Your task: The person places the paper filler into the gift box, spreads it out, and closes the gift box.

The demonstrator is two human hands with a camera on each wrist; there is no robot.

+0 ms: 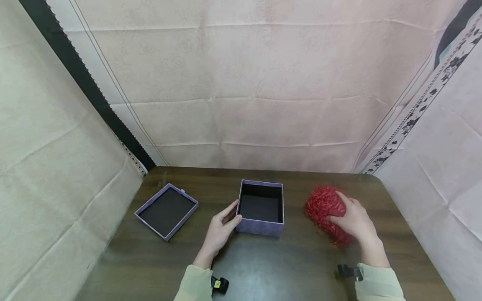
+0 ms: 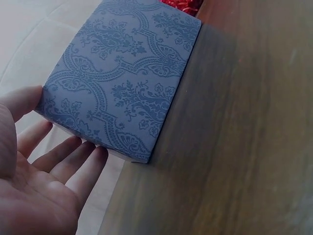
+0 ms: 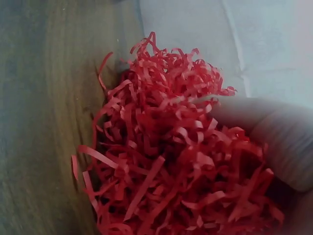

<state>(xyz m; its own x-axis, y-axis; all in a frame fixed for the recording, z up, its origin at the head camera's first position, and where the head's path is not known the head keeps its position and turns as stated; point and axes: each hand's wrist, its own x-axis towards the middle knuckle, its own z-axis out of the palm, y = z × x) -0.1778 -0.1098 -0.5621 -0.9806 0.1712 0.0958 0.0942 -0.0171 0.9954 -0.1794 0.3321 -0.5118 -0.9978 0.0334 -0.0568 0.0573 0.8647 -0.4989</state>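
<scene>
the right hand (image 1: 352, 219) lies over a loose clump of red shredded paper (image 1: 324, 211) on the dark wooden worktop (image 1: 286, 263), well to the right of an open lilac box (image 1: 261, 207). its grip is curled round the clump, thumb on the near side and fingers over the top, so the paper is gathered rather than merely touched; in the right wrist view the strands (image 3: 171, 156) bulge out past the thumb (image 3: 274, 137) and several trail onto the wood.

the left hand (image 1: 222, 228) rests with straight fingers against the box's left wall, grip apart, steadying and not clamping. the left wrist view shows the fingertips (image 2: 73, 156) flat along the patterned side (image 2: 127, 83).

to do this step well, i judge the right hand should close in from both sides and scoop under the clump, since shred this springy sheds from a top-only hold. lift it as one bundle, slowly, and keep it compact. the left hand's flat brace looks right: it should stay pressed to the wall so the light box does not slide.

the box's lid (image 1: 166, 211) lies face up, apart on the left.
</scene>
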